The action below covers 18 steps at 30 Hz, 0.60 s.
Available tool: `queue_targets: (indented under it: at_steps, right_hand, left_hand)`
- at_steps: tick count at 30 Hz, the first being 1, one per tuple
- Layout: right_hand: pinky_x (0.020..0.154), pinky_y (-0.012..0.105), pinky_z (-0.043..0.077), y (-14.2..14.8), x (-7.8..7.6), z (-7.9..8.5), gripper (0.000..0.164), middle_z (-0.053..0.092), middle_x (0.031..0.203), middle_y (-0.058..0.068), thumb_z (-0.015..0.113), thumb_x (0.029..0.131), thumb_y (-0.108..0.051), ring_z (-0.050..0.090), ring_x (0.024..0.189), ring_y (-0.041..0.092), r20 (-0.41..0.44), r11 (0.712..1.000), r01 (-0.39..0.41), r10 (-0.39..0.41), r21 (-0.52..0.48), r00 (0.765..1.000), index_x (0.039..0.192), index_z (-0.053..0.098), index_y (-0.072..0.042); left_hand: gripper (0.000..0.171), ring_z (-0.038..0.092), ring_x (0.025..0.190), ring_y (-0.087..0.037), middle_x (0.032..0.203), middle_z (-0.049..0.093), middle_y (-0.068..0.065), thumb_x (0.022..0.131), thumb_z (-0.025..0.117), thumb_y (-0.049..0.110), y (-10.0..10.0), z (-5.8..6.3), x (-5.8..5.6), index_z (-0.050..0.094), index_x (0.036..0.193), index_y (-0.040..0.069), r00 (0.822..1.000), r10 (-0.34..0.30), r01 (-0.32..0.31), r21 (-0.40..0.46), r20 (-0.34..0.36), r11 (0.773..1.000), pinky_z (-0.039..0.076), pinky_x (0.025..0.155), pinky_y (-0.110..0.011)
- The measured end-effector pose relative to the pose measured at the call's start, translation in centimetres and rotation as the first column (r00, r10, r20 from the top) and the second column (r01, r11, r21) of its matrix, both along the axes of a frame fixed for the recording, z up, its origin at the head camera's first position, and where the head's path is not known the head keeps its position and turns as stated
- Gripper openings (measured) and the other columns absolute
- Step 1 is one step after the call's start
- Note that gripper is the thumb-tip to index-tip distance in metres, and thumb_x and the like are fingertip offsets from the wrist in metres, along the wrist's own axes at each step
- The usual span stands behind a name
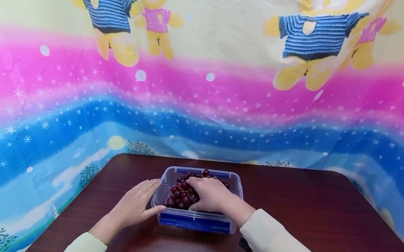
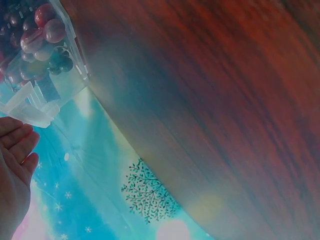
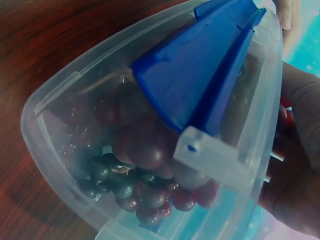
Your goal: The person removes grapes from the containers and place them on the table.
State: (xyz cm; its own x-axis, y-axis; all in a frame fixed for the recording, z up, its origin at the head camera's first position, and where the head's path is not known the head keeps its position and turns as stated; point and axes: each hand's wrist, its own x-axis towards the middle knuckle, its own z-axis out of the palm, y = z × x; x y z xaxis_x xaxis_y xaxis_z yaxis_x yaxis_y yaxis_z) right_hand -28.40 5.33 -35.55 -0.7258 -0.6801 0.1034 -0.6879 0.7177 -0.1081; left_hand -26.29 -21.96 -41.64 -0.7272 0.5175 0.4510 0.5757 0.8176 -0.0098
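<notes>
Head view, from where I stand: backdrop fills the space beyond left hand and right hand, pink over blue with snowflakes. Table, dark red-brown, spreads under both hands and out past the right one. Printed bears in striped shirts are on the backdrop, high and well beyond both hands. Clear box sits on the table between the hands. Right sleeve off-white, behind that hand; left sleeve similar, behind the other.

Left hand: fingers fairly straight and close together, tips at the box's left side, thumb out to the near left corner. Right hand: down in the box over the grapes, thumb spread from the fingers. Fingertips partly hidden, can't tell if it's gripping any. Grapes lie in the box, under the right hand, also left of it and beyond it, mostly dark red.

Blue latch on the near wall, just in front of the right hand. Dark block under the right cuff. Right wrist view: small dark grapes show through the wall, near that hand, with a thin stem among them.
</notes>
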Motion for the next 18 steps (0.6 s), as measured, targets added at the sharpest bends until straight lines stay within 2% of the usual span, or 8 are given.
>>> queue_targets:
  at_steps: [10, 13, 18]
  right_hand:
    - [0.095, 0.043, 0.049, -1.0, -0.1, -0.2, 0.085, 0.049, 0.144, 0.005, 0.083, 0.075, -0.042, 0.058, 0.117, 0.025, -0.048, 0.997, -0.014, 0.017, 0.069, 0.999, 0.145, 0.045, -0.014]
    - [0.093, 0.042, 0.051, -1.2, -0.1, -0.2, 0.083, 0.054, 0.139, 0.004, 0.083, 0.075, -0.041, 0.060, 0.113, 0.023, -0.064, 0.997, -0.017, 0.022, 0.077, 0.998, 0.144, 0.046, -0.014]
    - [0.084, 0.039, 0.054, -1.4, -0.1, -0.5, 0.079, 0.065, 0.120, 0.004, 0.082, 0.076, -0.039, 0.064, 0.100, 0.021, -0.122, 0.995, -0.008, 0.021, 0.103, 0.992, 0.143, 0.048, -0.014]
  left_hand:
    - [0.074, 0.049, 0.127, -0.032, 0.137, 0.054, -0.015, 0.088, 0.062, 0.055, 0.0, 0.1, 0.1, 0.053, 0.136, -0.001, 1.000, -0.011, 0.012, 0.010, -0.006, 1.000, 0.038, 0.106, -0.048]
    - [0.074, 0.050, 0.126, -0.033, 0.137, 0.054, -0.015, 0.088, 0.062, 0.054, 0.0, 0.1, 0.1, 0.053, 0.136, -0.001, 1.000, -0.013, 0.014, 0.012, -0.008, 1.000, 0.039, 0.105, -0.049]
    - [0.074, 0.050, 0.126, -0.032, 0.136, 0.054, -0.015, 0.089, 0.061, 0.055, -0.1, 0.0, -0.1, 0.054, 0.136, -0.002, 1.000, -0.019, 0.020, 0.009, -0.019, 1.000, 0.039, 0.105, -0.048]
